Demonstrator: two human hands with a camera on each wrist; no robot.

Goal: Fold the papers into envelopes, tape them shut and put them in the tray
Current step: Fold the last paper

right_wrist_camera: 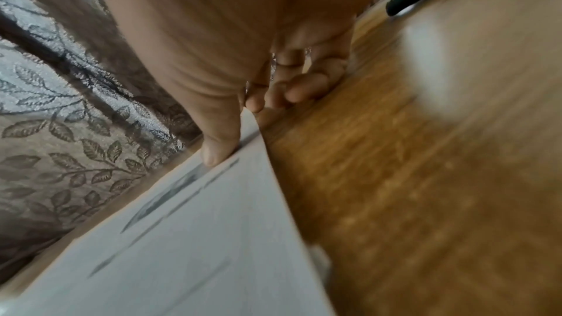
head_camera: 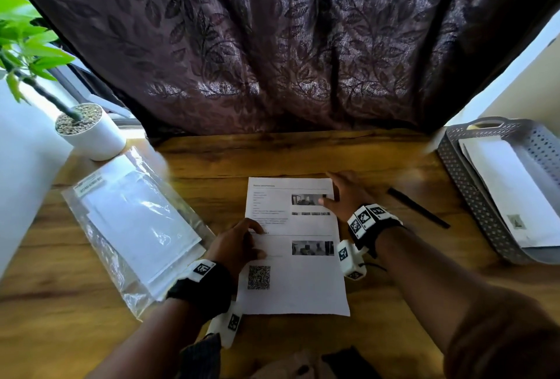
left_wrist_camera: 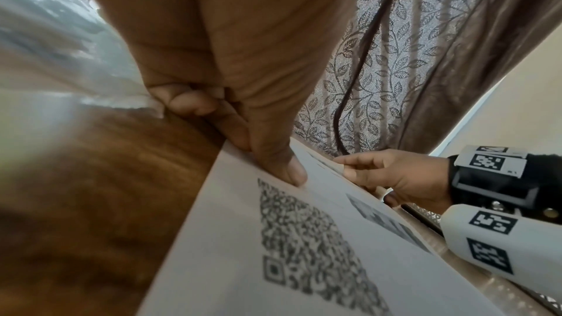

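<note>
**Both hands on one printed sheet at the centre of the table**

Your left hand (head_camera: pixel 239 242) sits on the left edge of the printed sheet (head_camera: pixel 306 281), about halfway down it. The thumb lies on top of the paper just above the QR code (head_camera: pixel 259 277), and in the left wrist view the fingers (left_wrist_camera: pixel 194 102) curl at and under that edge, so you are pinching the sheet there. Your right hand (head_camera: pixel 345 193) is at the sheet's far right corner. Its thumb presses on the top surface beside the upper photo, and in the right wrist view the fingertips (right_wrist_camera: pixel 299 91) rest at the corner, which rises slightly off the wood; the hand is clamped lightly on that corner. The two hands are well apart, one at each side of the page.

The sheet itself lies flat and unfolded on the wooden table (head_camera: pixel 394 303), print side up, directly in front of you.

A black pen (head_camera: pixel 418 207) lies on the wood just right of your right hand. Beyond it, at the table's right edge, stands the grey perforated tray (head_camera: pixel 472 199), and inside it lie white folded papers (head_camera: pixel 512 190), stacked and overlapping. On your left, a clear plastic sleeve (head_camera: pixel 136 227) holds a stack of white sheets. Behind it stands a white plant pot (head_camera: pixel 94 136) filled with pebbles, and a dark leaf-patterned curtain (head_camera: pixel 288 45) hangs behind the table.
</note>
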